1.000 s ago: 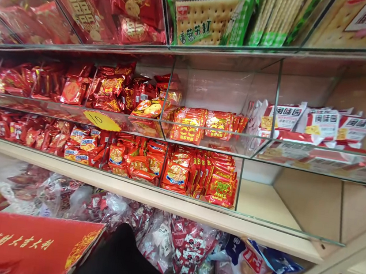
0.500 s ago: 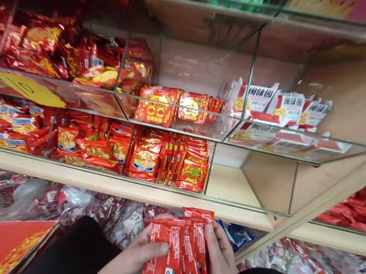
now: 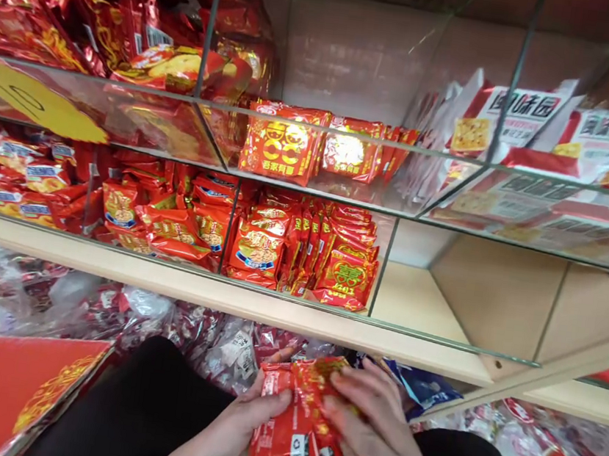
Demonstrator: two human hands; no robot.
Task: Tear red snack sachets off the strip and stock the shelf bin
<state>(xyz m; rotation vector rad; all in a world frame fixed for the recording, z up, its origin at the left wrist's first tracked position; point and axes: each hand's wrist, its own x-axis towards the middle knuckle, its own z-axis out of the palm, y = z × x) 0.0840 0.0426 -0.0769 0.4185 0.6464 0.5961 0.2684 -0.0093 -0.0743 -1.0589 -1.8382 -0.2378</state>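
Note:
My left hand [image 3: 238,431] is closed on several red snack packets [image 3: 273,450], with its thumb pressed on top of them. The white recycling marks on their backs face up. At the right side of the bundle, my right hand [image 3: 387,434] curls its fingers over another red snack packet [image 3: 315,385], whose gold-printed face shows. How far its thumb reaches beneath is hidden. Both hands are low in the view, between two black-clad knees. Ahead, a row of similar red packets [image 3: 345,281] stands upright behind the glass of the lower shelf.
A wooden shelf edge [image 3: 127,265] with glass dividers runs above my hands. White packets [image 3: 528,126] stand at the upper right, near a yellow price tag's level [image 3: 32,98]. Clear plastic bags [image 3: 67,302] lie below. A red box [image 3: 2,383] stands at my left.
My right hand has moved over the top of the packets, and a gold-printed face now shows under its fingers. The view has shifted closer to the shelves.

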